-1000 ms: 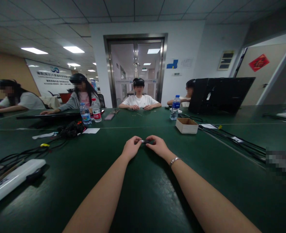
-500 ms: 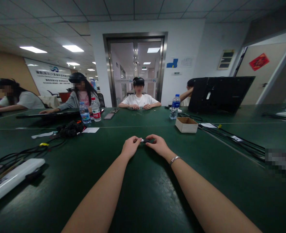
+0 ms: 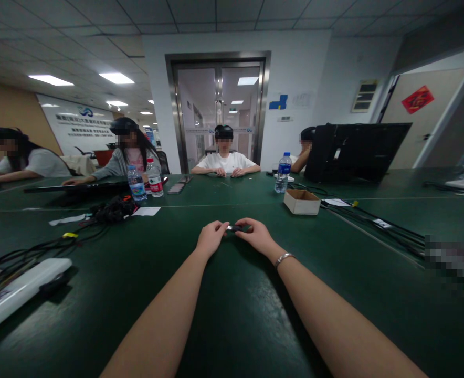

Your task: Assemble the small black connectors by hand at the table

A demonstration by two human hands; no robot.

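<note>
Both my hands meet over the middle of a dark green table (image 3: 232,294), around a small black and silver object (image 3: 234,228) too small to name for certain. My left hand (image 3: 211,239) is closed, its thumb and fingertips pinching the silver end. From the other side my right hand (image 3: 255,236), with a silver bracelet (image 3: 284,258) at the wrist, pinches the black end. My fingers hide part of the object.
An open cardboard box (image 3: 302,202) and a water bottle (image 3: 283,173) stand ahead on the right. Further left are two bottles (image 3: 154,178) and a tangle of black cables (image 3: 112,210). A white device (image 3: 23,289) lies near left. A person (image 3: 224,163) sits opposite; a black monitor (image 3: 356,152) stands right.
The hands hold nearly the same pose around the small object. A little more of its silver and black body seems to show between the fingers. The view has shifted slightly.
</note>
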